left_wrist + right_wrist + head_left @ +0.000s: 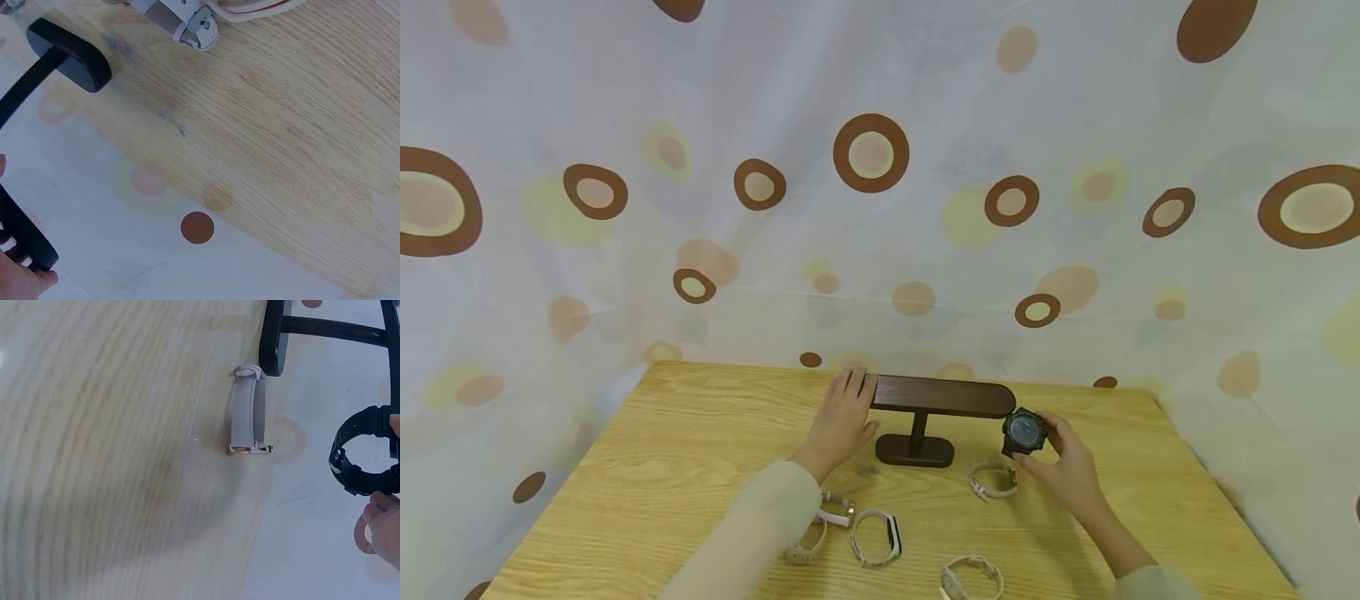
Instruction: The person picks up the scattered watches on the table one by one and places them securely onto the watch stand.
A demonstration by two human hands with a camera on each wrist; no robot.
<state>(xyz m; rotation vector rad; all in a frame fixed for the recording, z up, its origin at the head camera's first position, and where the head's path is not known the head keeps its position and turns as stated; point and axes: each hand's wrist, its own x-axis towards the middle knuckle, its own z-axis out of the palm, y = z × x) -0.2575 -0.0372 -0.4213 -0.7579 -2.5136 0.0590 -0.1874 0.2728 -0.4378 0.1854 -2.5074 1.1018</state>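
Observation:
A dark wooden watch stand, a T-shaped bar on an oval base, stands toward the back of the wooden table. My left hand grips the left end of its bar, and in the left wrist view the fingers curl about that end. Beside the bar's right end, my right hand pinches a black wristwatch between thumb and fingers, its round dial turned toward me. The right wrist view shows its black strap closed in a loop. Just below lies a pale-strapped watch.
On the near part of the wooden table lie a white fitness band with a dark face and several light-strapped watches, one at the front. My left sleeve partly covers two of them. A dotted curtain hangs behind the table.

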